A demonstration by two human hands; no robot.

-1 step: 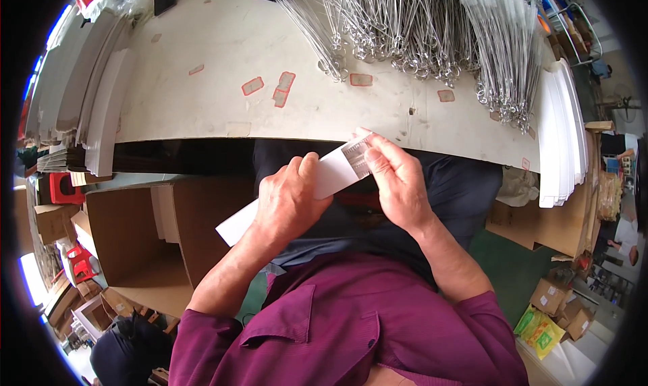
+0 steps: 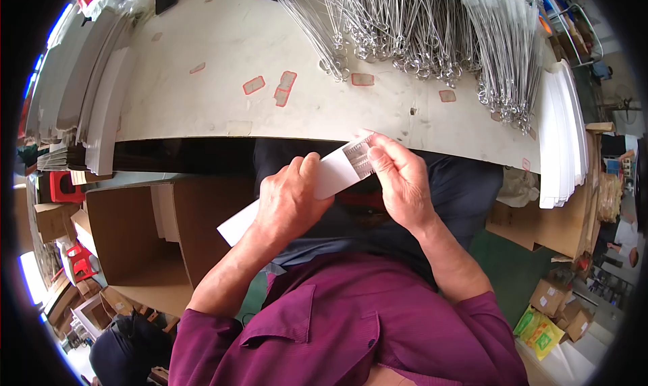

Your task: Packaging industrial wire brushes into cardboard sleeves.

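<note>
A long, narrow white box (image 2: 337, 175) slants across my lap, just off the table's front edge. My left hand (image 2: 290, 191) is wrapped around its middle, with the fingers over the top. At the upper right end, my right hand (image 2: 403, 182) pinches the box between thumb and fingers. Beside that thumb is a grey patch (image 2: 358, 158) with rows of fine lines; I cannot tell whether it is print or something inside. The right fingertips are partly hidden behind the box.
On the table (image 2: 182, 109) lies a heap of thin metal wires with ring ends (image 2: 418, 42). White flat cartons are stacked at the left (image 2: 108, 109) and right (image 2: 560, 136). An open cardboard box (image 2: 135, 278) stands low on the left. A red stool (image 2: 81, 263) is farther left.
</note>
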